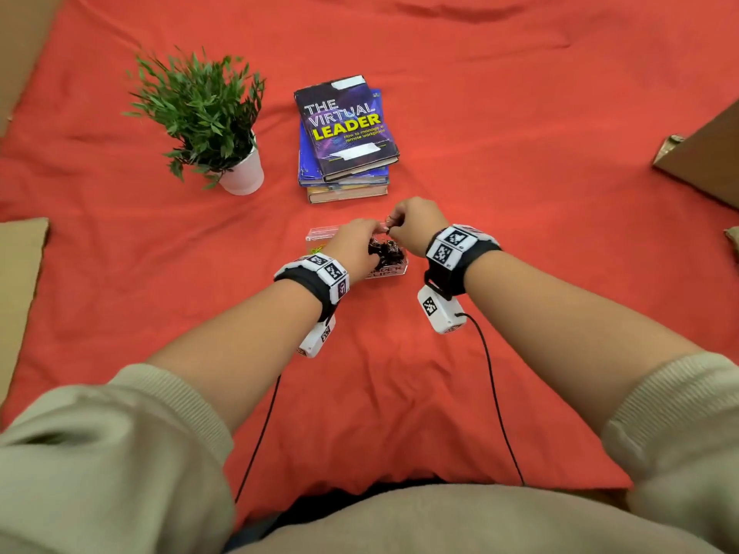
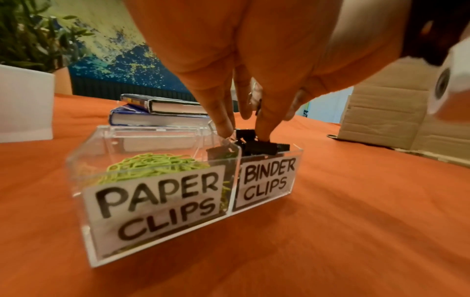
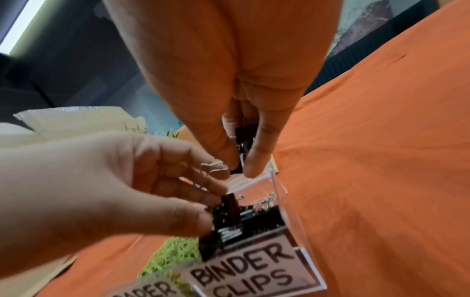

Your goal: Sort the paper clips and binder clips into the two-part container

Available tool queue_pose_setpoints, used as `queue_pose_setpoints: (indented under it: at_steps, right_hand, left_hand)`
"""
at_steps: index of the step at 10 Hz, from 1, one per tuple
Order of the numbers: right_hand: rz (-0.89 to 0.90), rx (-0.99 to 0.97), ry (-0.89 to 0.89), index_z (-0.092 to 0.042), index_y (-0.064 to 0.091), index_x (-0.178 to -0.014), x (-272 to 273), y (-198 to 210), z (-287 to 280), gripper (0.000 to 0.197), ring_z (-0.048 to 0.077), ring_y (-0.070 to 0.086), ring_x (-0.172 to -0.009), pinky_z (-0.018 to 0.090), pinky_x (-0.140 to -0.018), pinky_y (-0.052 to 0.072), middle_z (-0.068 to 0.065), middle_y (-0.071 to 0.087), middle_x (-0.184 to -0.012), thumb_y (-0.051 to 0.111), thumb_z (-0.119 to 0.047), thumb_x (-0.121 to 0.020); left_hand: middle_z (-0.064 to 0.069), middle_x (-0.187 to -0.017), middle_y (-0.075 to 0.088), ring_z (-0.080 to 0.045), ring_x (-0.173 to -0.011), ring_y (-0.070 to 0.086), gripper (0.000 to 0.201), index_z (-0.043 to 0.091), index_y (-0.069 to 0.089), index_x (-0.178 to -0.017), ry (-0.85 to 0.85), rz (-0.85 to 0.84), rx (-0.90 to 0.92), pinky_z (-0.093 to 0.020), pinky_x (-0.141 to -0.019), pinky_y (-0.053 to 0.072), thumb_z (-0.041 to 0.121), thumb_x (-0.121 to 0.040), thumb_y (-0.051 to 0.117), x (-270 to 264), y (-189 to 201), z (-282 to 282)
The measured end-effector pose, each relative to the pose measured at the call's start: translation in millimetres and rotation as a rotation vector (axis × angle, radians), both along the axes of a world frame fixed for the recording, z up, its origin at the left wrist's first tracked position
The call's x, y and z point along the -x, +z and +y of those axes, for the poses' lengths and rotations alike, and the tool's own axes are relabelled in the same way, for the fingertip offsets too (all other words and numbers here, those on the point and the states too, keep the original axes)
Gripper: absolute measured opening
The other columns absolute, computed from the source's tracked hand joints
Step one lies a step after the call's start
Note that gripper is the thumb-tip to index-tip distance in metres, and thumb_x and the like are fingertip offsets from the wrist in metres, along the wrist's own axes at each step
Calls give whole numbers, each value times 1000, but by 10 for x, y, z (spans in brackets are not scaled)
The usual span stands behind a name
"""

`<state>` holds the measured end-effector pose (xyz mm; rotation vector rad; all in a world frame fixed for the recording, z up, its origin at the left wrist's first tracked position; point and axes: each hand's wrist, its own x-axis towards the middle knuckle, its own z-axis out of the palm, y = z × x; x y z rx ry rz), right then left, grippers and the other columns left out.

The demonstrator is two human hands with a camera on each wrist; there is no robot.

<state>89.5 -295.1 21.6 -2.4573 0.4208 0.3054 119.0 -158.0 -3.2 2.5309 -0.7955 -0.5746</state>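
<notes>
A clear two-part container (image 1: 320,233) (image 2: 78,170) (image 3: 279,184) stands on the red cloth. It is labelled PAPER CLIPS on the left and BINDER CLIPS on the right. Green paper clips (image 2: 152,162) (image 3: 175,253) fill the left part. Black binder clips (image 1: 386,251) (image 2: 264,147) (image 3: 259,219) are heaped in the right part. My left hand (image 1: 370,233) (image 2: 244,135) (image 3: 211,203) reaches down into that heap and pinches one clip at its top. Just above the container's far edge, my right hand (image 1: 394,229) (image 3: 240,166) pinches another black binder clip (image 3: 245,132) between thumb and forefinger.
A stack of books (image 1: 348,133) lies just behind the container, and a potted plant (image 1: 208,113) stands to the far left. Cardboard (image 1: 704,153) lies at the right edge, with more cardboard (image 1: 20,281) at the left. Two cables trail from my wrists toward me.
</notes>
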Motion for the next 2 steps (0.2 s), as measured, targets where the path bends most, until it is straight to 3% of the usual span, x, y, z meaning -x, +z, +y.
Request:
queue_pose_setpoints:
  at_steps: [1,2]
  right_hand:
    - [17,82,85,-6,68,-106,-19,-76,77,25,29,62,-103,32,-86,47,14,68,-109,59,-10,-83]
    - [4,80,118,-10,63,-119,6,-110,49,36,25,61,-108,28,-92,45,10,66,-117,58,-10,-83]
  left_hand:
    - [-9,-125,55,-24,-112,55,51,12,53,-128,82,21,98,-31,-97,43,7,-78,63,-6,-15,92]
    - [-9,-118,57,-21,-106,57,42,9,57,-120,176,13,221,-32,-93,48,5,-78,63,17,-56,240]
